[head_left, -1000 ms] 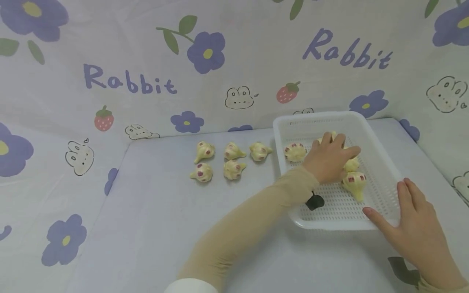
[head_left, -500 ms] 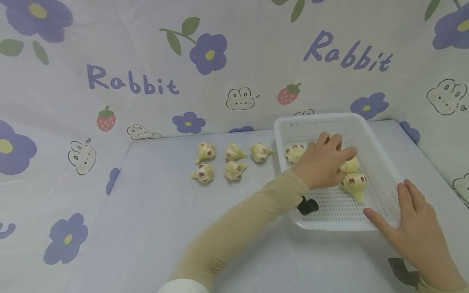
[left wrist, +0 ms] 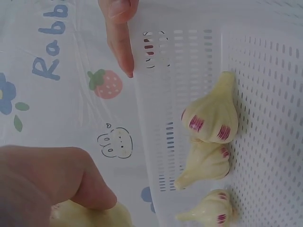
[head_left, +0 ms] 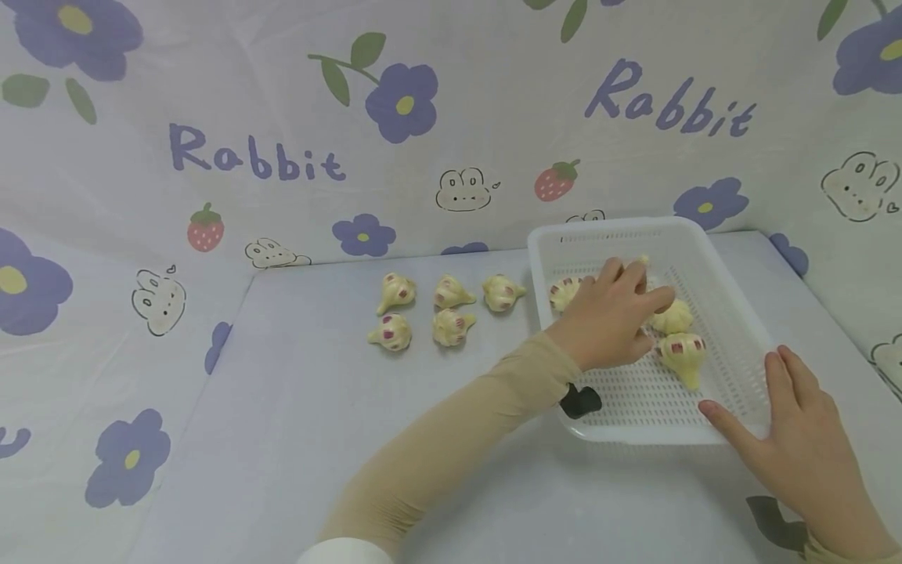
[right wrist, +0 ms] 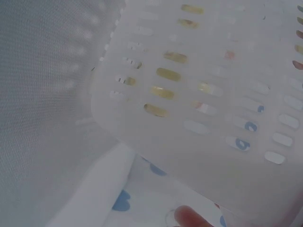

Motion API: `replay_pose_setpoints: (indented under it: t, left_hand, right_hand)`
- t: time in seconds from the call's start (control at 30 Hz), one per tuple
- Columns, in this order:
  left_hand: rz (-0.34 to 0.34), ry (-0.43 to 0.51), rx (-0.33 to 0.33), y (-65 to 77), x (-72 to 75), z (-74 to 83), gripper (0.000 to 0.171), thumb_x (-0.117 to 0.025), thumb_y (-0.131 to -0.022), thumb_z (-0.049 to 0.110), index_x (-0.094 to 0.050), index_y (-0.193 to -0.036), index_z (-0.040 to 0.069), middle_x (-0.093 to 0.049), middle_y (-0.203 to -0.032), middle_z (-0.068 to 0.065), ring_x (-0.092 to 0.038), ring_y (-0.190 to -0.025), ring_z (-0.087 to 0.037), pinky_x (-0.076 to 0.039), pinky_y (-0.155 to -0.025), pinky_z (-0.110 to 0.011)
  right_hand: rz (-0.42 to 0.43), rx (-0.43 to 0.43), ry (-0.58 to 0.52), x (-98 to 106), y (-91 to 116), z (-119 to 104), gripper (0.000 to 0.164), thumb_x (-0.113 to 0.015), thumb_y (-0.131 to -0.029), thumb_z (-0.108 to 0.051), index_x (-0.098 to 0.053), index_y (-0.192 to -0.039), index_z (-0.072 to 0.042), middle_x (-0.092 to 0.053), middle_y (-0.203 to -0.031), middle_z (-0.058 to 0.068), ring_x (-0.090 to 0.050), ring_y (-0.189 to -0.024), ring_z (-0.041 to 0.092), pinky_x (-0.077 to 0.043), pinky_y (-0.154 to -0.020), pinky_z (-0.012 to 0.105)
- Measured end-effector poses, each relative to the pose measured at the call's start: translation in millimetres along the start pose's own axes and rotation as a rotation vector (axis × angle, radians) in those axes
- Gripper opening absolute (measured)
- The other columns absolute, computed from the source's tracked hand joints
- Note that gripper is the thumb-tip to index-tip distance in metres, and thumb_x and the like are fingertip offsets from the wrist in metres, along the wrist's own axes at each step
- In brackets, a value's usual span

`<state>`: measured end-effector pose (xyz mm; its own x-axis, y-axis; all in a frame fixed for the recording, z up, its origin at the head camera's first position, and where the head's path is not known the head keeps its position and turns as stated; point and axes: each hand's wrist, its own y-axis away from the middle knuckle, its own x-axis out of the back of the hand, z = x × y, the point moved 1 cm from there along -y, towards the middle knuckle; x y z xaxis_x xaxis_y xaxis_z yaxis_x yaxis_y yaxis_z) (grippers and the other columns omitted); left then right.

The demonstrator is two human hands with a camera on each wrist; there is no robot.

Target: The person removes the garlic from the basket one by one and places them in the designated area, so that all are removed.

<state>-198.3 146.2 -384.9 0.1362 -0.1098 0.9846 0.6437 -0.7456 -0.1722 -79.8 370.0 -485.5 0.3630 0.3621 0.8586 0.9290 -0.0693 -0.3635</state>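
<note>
My left hand reaches into the white slotted basket, fingers curled downward. In the left wrist view, a curled digit presses on a garlic bulb, which is partly cut off by the frame. Other garlic bulbs lie in the basket: one left of the hand, two to its right. A pale tip shows beyond the knuckles. My right hand holds the basket's near right corner, fingers over the side rim and thumb at the front. In the right wrist view, one fingertip shows below the slotted wall.
Several garlic bulbs lie in two rows on the pale tabletop, left of the basket. Behind stands a cloth backdrop printed with flowers, rabbits and strawberries. The basket's raised rim runs round the bulbs inside.
My left hand has drawn left and slightly nearer inside the basket, uncovering more of the bulbs on its right. My right hand keeps its place on the corner.
</note>
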Motion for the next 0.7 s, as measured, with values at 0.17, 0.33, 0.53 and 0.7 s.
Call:
replay_pose_setpoints:
  t: [0.17, 0.33, 0.53, 0.7]
  left_hand:
    - [0.019, 0.001, -0.002, 8.6, 1.2, -4.3, 0.038, -0.064, -0.094, 0.023, -0.058, -0.13, 0.031, -0.05, -0.123, 0.003, -0.042, -0.109, -0.016, -0.042, -0.076, -0.025]
    - [0.033, -0.004, 0.007, 19.6, 0.9, -12.3, 0.039, -0.064, -0.093, 0.022, -0.06, -0.131, 0.03, -0.049, -0.121, 0.002, -0.041, -0.111, -0.017, -0.04, -0.075, -0.025]
    - [0.069, 0.005, 0.013, 33.6, 1.5, -24.5, 0.042, -0.064, -0.09, 0.019, -0.061, -0.131, 0.029, -0.05, -0.12, 0.002, -0.041, -0.109, -0.017, -0.04, -0.074, -0.025]
    - [0.1, 0.023, 0.025, 45.8, 2.0, -34.5, 0.039, -0.065, -0.088, 0.015, -0.064, -0.125, 0.026, -0.051, -0.115, 0.001, -0.042, -0.107, -0.018, -0.04, -0.073, -0.025]
  right_hand:
    - [0.001, 0.0, -0.004, -0.2, 0.1, -0.2, 0.11, -0.073, -0.091, -0.055, -0.022, -0.156, 0.017, -0.025, -0.157, 0.045, -0.039, -0.117, 0.074, -0.032, -0.096, 0.084]
    - [0.019, 0.017, -0.008, 0.1, -0.8, -0.4, 0.109, -0.074, -0.09, -0.054, -0.024, -0.156, 0.017, -0.028, -0.155, 0.045, -0.04, -0.115, 0.074, -0.033, -0.094, 0.084]
    - [0.027, 0.019, -0.006, 0.9, -0.5, -1.1, 0.109, -0.075, -0.089, -0.054, -0.024, -0.155, 0.017, -0.028, -0.155, 0.045, -0.039, -0.115, 0.074, -0.033, -0.095, 0.084]
    - [0.011, 0.007, -0.007, 1.2, 0.5, -2.2, 0.109, -0.074, -0.09, -0.054, -0.023, -0.156, 0.016, -0.026, -0.157, 0.044, -0.038, -0.118, 0.074, -0.032, -0.097, 0.083]
